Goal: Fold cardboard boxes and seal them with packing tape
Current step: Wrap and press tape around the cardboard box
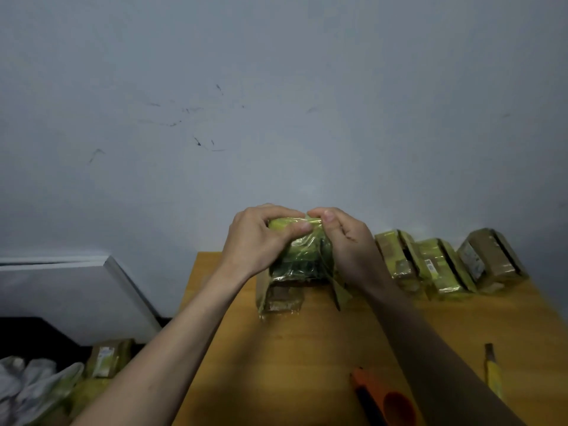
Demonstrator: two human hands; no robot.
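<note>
Cardboard box [295, 262], light and slick with glossy tape, stands mid-table [307, 348]. The left hand [258, 238] clamps its top corner; the right hand [341, 238] pinches the tape edge. Firm corners probably grip best.

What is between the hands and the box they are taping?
Nothing visible. The left hand and right hand already hold the box at its top, fingers pinching the shiny tape wrapped over it.
</note>
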